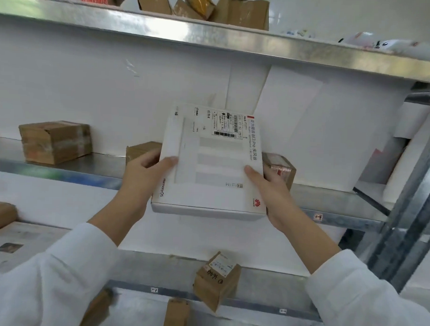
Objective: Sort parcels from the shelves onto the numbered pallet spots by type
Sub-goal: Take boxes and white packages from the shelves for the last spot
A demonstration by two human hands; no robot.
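Note:
A flat white router box (209,162) with a shipping label on its far end is held up in front of the middle shelf (341,204). My left hand (145,177) grips its left edge, thumb on top. My right hand (269,189) grips its right edge, thumb on the lid. Two small brown cartons sit behind it on that shelf, one (139,150) behind my left hand and one taped (280,168) behind my right hand.
A brown carton (55,141) stands at the shelf's left. Several brown parcels (204,7) lie on the top shelf. A small labelled carton (217,280) tilts on the lower shelf. White flat packs (320,127) lean at right beside the metal upright (412,213).

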